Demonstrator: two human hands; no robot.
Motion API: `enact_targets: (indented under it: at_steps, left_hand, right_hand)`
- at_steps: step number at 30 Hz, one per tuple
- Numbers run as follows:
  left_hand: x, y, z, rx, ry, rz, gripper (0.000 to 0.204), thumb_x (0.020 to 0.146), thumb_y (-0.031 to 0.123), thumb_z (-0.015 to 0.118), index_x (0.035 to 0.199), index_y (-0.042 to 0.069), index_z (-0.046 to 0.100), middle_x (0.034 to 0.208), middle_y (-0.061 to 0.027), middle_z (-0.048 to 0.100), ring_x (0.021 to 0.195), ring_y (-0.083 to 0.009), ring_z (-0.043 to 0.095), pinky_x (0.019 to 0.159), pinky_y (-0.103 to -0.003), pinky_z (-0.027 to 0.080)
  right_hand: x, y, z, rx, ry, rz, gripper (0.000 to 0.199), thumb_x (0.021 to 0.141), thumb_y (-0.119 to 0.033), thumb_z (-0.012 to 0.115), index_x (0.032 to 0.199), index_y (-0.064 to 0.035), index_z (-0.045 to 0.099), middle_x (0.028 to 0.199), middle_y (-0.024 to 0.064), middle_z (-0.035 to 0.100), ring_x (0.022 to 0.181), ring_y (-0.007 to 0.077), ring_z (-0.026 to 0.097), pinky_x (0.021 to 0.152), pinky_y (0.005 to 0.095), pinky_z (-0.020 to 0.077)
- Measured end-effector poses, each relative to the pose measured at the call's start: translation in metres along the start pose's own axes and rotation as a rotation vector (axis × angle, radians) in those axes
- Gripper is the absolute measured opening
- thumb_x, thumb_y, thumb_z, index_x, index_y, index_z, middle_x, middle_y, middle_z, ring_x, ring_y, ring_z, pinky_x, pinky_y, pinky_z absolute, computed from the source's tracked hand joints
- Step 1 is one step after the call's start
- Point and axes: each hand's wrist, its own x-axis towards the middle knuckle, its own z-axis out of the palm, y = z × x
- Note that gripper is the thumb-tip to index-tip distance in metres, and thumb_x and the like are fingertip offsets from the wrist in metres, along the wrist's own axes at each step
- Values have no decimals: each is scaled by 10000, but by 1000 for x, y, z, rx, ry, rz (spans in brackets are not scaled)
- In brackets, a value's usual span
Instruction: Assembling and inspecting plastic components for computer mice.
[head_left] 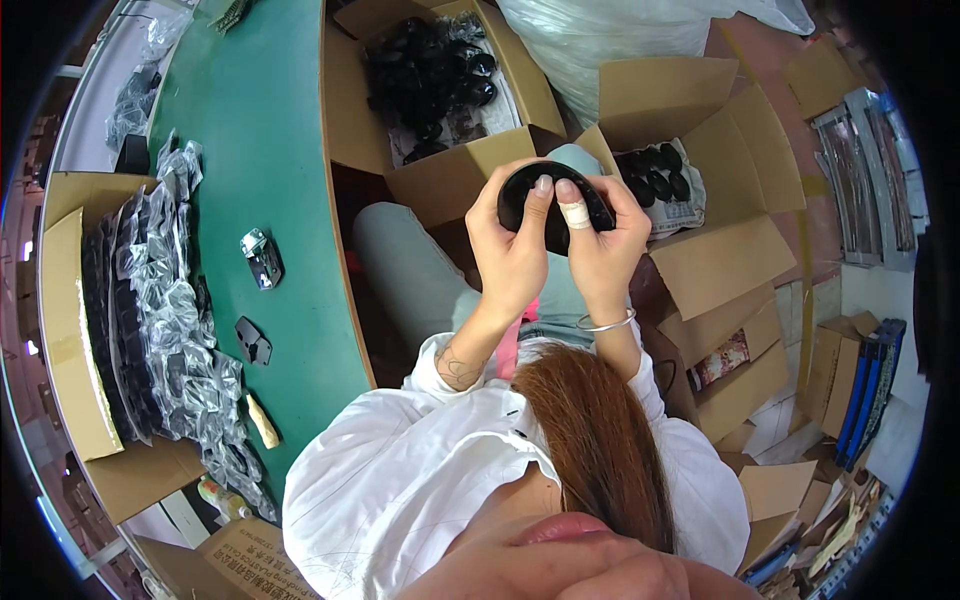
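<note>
One black oval part was held over the lap, clamped between left hand and right hand, thumbs pressed on its upper face. Many bagged pieces were stacked in the carton by the green table; loose black parts remained in two open boxes. The part's underside was hidden by fingers; details were not discernible.
</note>
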Motion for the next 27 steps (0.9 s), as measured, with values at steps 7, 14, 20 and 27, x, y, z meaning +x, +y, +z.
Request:
enact_targets:
  at_steps: [7, 14, 20, 27]
  left_hand:
    - [-6, -10, 6, -56, 144, 125, 110, 860, 33, 580, 936, -33, 622, 809, -88, 610, 699, -165, 526, 680, -260, 443]
    - [-4, -17, 6, 12, 181, 188, 111, 832, 5, 570, 922, -37, 621, 780, -76, 599, 658, -163, 503, 640, -260, 424]
    - [1, -16, 2, 67, 143, 159, 134, 826, 31, 573, 931, -42, 616, 842, -93, 600, 716, -182, 514, 682, -279, 426]
    - [15, -29, -7, -231, -79, 161, 215, 843, 101, 542, 987, -42, 612, 962, -130, 604, 822, -208, 537, 793, -295, 430]
  right_hand:
    - [-6, -2, 8, 88, 46, -6, 205, 812, -144, 735, 784, 27, 625, 685, 28, 589, 611, 108, 458, 582, 223, 396]
    - [-7, -2, 10, 125, 58, 60, 208, 798, -134, 746, 758, 33, 628, 652, 29, 588, 583, 104, 453, 554, 225, 395]
    - [0, 2, 5, 141, -3, 147, 194, 797, -129, 744, 780, 36, 643, 679, 26, 617, 597, 94, 474, 574, 208, 410]
    - [8, -4, -6, 231, -173, 180, 169, 762, -69, 747, 847, 51, 663, 726, 47, 658, 630, 92, 520, 614, 195, 446]
